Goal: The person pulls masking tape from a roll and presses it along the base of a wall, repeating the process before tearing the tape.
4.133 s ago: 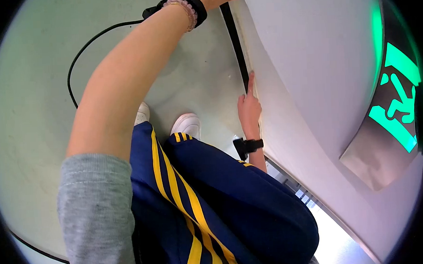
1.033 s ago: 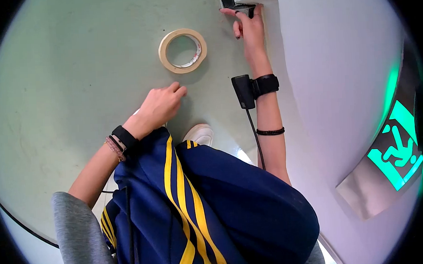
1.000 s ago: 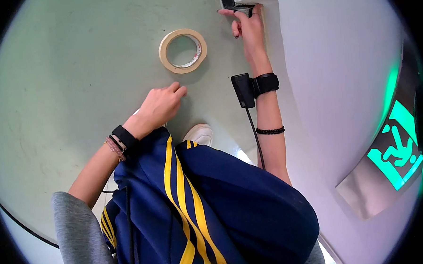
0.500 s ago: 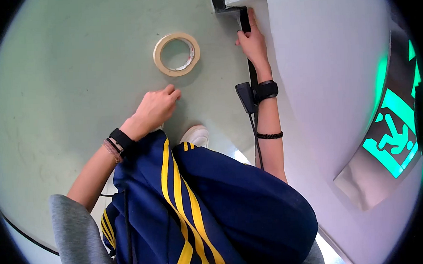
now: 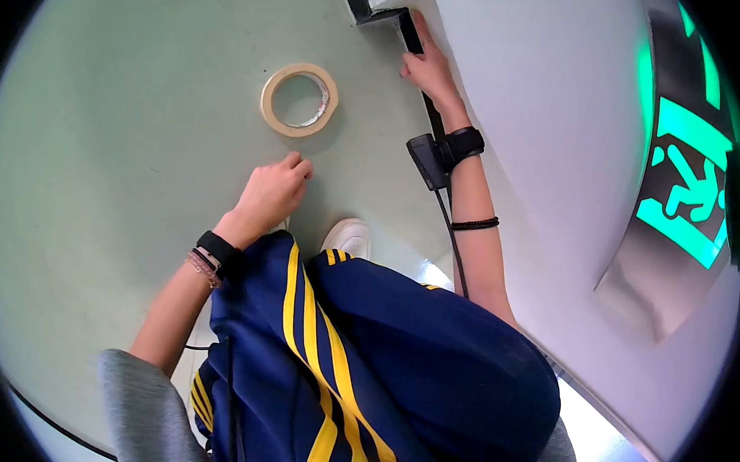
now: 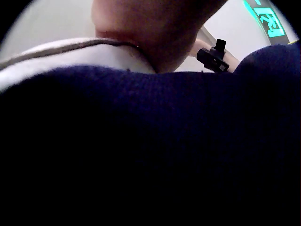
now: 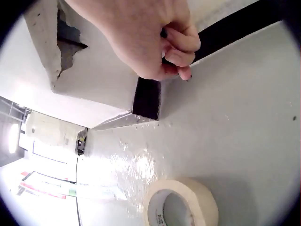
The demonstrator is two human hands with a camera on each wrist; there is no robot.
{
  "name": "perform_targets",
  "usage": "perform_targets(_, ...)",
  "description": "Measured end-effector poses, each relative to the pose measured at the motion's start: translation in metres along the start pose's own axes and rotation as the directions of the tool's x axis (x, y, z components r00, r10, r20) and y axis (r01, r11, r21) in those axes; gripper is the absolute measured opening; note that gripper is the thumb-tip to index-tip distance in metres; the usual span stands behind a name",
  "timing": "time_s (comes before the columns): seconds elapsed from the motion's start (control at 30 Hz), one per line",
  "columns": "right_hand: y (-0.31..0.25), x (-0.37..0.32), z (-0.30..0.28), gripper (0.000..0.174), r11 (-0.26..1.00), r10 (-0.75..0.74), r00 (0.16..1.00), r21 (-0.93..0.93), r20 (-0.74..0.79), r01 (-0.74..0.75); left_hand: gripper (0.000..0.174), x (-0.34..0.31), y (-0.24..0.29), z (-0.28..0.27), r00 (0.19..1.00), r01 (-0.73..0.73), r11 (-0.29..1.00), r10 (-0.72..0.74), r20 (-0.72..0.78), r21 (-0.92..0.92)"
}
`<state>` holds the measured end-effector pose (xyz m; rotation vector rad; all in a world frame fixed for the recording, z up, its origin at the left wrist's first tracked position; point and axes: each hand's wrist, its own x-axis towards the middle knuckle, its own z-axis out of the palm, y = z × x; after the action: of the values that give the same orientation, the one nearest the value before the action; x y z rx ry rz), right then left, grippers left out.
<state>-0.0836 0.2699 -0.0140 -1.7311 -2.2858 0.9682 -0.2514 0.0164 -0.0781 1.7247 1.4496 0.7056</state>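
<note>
In the head view, my right hand (image 5: 433, 73) is at the foot of the white wall, its index finger stretched along a black strip (image 5: 412, 35) just below a corner. The right wrist view shows this hand's other fingers (image 7: 181, 57) curled in beside the strip. My left hand (image 5: 271, 196) hangs loosely curled over the knee, with nothing visible in it. A roll of masking tape (image 5: 266, 103) lies flat on the floor ahead of the left hand. Dark blue trousers (image 6: 155, 108) fill most of the left wrist view, hiding the left fingers.
A wall juts out at the corner, where its surface (image 7: 68, 59) is broken. A green exit sign (image 5: 686, 126) sits on the wall at right. A cable (image 5: 453, 252) runs from the right wrist camera (image 5: 425, 161). A white shoe (image 5: 350, 236) stands on the pale floor (image 5: 134, 117).
Earlier the left arm reached far forward along the wall; now that hand is back by the knee. The right hand's spread fingers have left the corner, and the index finger lies along the strip.
</note>
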Motion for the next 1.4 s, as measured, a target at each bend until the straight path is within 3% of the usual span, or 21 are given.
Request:
perform_targets(0.1,-0.004,-0.003,-0.004,0.078,0.993,-0.008,0.998,0.116,0.069,0.000,0.009,-0.001,-0.004,0.004,0.999,0.018,1.000,-0.018,-0.045,-0.015)
perform_targets(0.33,0.013,-0.014,-0.002,0.077,0.988,-0.043,0.996,0.153,0.076,0.031,0.010,0.006,-0.008,-0.021,0.989,0.097,0.988,-0.083,-0.120,0.117)
perform_targets(0.4,0.040,-0.012,0.002,0.077,0.992,-0.128,0.992,-0.015,-0.021,0.127,0.010,0.014,-0.014,-0.018,0.979,0.105,0.986,-0.079,-0.189,0.131)
perform_targets(0.5,0.076,-0.041,0.004,0.077,0.983,-0.133,0.989,-0.134,-0.066,0.123,0.011,0.015,-0.021,-0.013,0.964,0.115,0.984,-0.078,-0.255,0.134)
perform_targets(0.67,0.169,-0.176,0.008,0.078,0.983,0.099,0.991,-0.143,-0.094,-0.112,0.012,-0.033,0.003,0.032,0.983,0.111,0.982,-0.085,-0.161,0.156)
perform_targets(0.7,0.198,-0.208,0.013,0.079,0.979,0.071,0.990,-0.184,-0.120,-0.092,0.012,-0.048,0.011,0.048,0.979,0.107,0.986,-0.081,-0.189,0.129)
perform_targets(0.73,0.170,-0.168,0.004,0.080,0.948,-0.013,0.988,-0.315,-0.154,-0.036,0.012,-0.027,-0.024,0.017,0.955,0.078,0.996,-0.064,-0.291,0.039)
perform_targets(0.93,0.279,-0.292,0.000,0.085,0.969,0.091,0.986,-0.217,-0.141,-0.121,0.009,-0.078,-0.001,0.061,0.947,0.147,0.988,-0.129,-0.295,0.042)
perform_targets(0.97,0.260,-0.254,-0.003,0.086,0.963,0.119,0.976,-0.218,-0.180,-0.158,0.009,-0.031,-0.047,0.026,0.957,0.071,0.997,-0.068,-0.283,0.003)
perform_targets(1.13,0.300,-0.298,-0.015,0.087,0.932,0.281,0.953,-0.205,-0.116,-0.299,0.010,-0.034,-0.045,0.009,0.963,0.158,0.987,-0.157,-0.218,-0.014)
perform_targets(1.23,0.325,-0.326,-0.005,0.088,0.884,0.387,0.899,-0.192,-0.207,-0.425,0.011,-0.029,-0.055,0.019,0.967,0.162,0.987,-0.162,-0.198,-0.016)
perform_targets(1.3,0.329,-0.341,-0.003,0.090,0.819,0.574,0.794,0.157,-0.200,-0.552,0.011,-0.029,-0.055,0.021,0.966,0.173,0.985,-0.172,-0.193,-0.008)
perform_targets(1.33,0.330,-0.344,-0.002,0.081,0.788,0.608,0.762,0.282,-0.222,-0.547,0.011,-0.030,-0.057,0.022,0.966,0.170,0.985,-0.168,-0.196,-0.007)
perform_targets(1.37,0.345,-0.345,0.004,0.081,0.785,0.612,0.760,0.286,-0.217,-0.550,0.011,-0.031,-0.057,0.023,0.966,0.168,0.986,-0.165,-0.199,-0.005)
perform_targets(1.4,0.366,-0.344,0.012,0.069,0.843,0.538,0.748,0.272,-0.388,-0.465,0.011,-0.032,-0.057,0.023,0.967,0.170,0.985,-0.167,-0.193,-0.002)
